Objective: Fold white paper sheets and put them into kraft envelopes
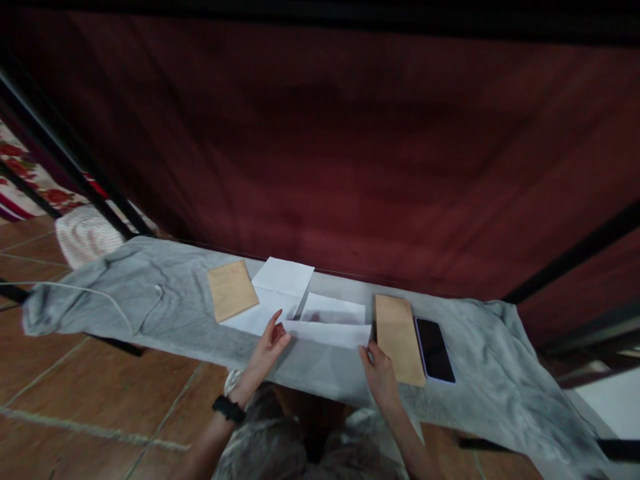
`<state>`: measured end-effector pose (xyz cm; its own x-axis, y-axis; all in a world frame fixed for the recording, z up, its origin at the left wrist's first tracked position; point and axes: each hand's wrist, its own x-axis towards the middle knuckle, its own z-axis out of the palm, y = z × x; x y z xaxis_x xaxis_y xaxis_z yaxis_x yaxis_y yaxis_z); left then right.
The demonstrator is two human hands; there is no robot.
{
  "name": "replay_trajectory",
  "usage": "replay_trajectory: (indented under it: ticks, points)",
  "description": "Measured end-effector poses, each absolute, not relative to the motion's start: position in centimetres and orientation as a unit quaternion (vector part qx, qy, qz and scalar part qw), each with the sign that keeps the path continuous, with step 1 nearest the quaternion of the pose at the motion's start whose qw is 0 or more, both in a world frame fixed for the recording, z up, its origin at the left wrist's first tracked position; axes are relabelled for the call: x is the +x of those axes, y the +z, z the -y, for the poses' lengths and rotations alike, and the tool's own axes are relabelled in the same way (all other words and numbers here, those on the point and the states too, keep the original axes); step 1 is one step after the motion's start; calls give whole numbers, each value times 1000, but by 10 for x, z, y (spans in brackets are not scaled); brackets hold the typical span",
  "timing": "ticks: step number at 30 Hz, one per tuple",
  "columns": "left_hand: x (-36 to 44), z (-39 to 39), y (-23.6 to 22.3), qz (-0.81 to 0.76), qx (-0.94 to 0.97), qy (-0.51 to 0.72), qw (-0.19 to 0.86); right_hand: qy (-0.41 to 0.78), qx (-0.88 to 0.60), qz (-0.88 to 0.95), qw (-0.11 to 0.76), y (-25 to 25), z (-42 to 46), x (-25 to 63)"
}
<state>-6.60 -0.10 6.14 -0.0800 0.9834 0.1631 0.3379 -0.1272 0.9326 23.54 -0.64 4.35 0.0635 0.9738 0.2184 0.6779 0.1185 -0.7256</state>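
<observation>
A white sheet of paper (330,333) is bent crosswise, its near flap raised and its far part (334,309) lying back on the cloth. At the flap's left corner is my left hand (269,348), gripping the edge with thumb and fingers while the index finger sticks up. My right hand (379,372) pinches the lower right corner. Left of the flap, another white sheet (284,275) with a crease across it lies flat, partly under a brown envelope (232,290). A longer brown envelope (398,340) rests just right of my right hand.
A phone (435,350) with a dark screen lies beside the long envelope. Grey cloth (493,373) covers the narrow bench. A white cable (113,300) trails over its left end. Dark red fabric (350,167) hangs behind, between black metal bars (575,250).
</observation>
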Motion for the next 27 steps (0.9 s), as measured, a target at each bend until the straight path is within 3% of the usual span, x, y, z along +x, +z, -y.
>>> replay_trajectory:
  ticks: [6,9,14,21,27]
  points:
    - [-46,-17,33,-587,585,442,344,222,-678,624,318,54,-9,223]
    - [-40,-25,38,-648,572,406,298,218,-706,616,273,54,-11,216]
    - [-34,-23,51,-693,579,347,254,196,-704,626,270,46,-6,207]
    - [-22,-15,53,-758,583,221,193,81,-684,691,219,35,-2,202]
    - [-19,-20,52,-744,584,239,219,-5,-679,710,187,30,-2,207]
